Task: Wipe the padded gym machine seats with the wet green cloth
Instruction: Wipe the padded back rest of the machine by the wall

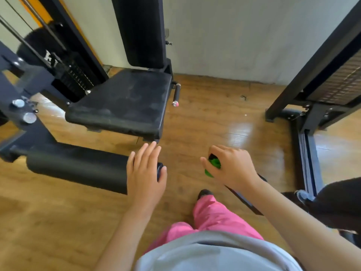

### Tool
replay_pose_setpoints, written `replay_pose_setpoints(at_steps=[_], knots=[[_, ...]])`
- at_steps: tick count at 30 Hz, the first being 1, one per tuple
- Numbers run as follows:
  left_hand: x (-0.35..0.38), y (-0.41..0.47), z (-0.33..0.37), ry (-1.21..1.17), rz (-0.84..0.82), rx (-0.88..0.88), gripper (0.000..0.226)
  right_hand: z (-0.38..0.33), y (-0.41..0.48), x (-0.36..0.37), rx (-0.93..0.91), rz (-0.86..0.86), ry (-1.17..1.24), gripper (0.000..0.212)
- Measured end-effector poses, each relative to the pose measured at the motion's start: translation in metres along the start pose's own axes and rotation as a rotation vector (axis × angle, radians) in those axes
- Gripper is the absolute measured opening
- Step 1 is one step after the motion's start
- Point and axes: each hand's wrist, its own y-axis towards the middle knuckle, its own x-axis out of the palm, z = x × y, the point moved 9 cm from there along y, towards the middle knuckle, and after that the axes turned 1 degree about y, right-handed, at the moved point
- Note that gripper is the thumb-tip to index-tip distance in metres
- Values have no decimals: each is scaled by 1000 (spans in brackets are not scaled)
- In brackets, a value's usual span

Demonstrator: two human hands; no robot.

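Observation:
A black padded seat with a dusty, streaked top stands ahead of me, its upright back pad rising behind it. Below the seat lies a black padded leg roller. My left hand rests with straight fingers over the roller's right end. My right hand hovers over the floor to the right of the seat, gripping a bunched green cloth; most of the cloth is hidden inside my fist.
A weight stack with cables stands left of the seat, a short side handle sticks out at its right. Another machine frame fills the right side. Wooden floor lies between them. My pink-trousered leg is below.

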Motion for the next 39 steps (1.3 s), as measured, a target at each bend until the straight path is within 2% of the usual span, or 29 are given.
replay_pose_setpoints(at_steps=[4, 11, 14, 24, 28, 31, 34, 37, 39], knots=[[-12, 59, 18, -42, 86, -4, 46, 30, 40, -19, -57, 87, 87, 42], [-4, 114, 0, -4, 47, -53, 48, 54, 98, 1, -75, 87, 85, 38], [10, 129, -9, 3, -1, -56, 48, 51, 120, 15, -53, 58, 88, 40], [10, 207, -37, 46, 22, -57, 51, 59, 185, 45, 130, 50, 190, 36], [27, 227, -43, 83, -24, -90, 52, 102, 212, 40, 185, 64, 177, 39], [50, 252, -23, 76, -54, -96, 53, 144, 243, 38, 264, 93, 203, 38], [82, 289, 8, 63, -95, -91, 53, 178, 280, 54, 248, 41, 217, 32], [99, 344, 38, 29, -42, -91, 54, 219, 332, 54, 190, 5, 205, 29], [98, 388, 56, -21, 12, -80, 52, 251, 371, 31, 173, 54, 183, 30]])
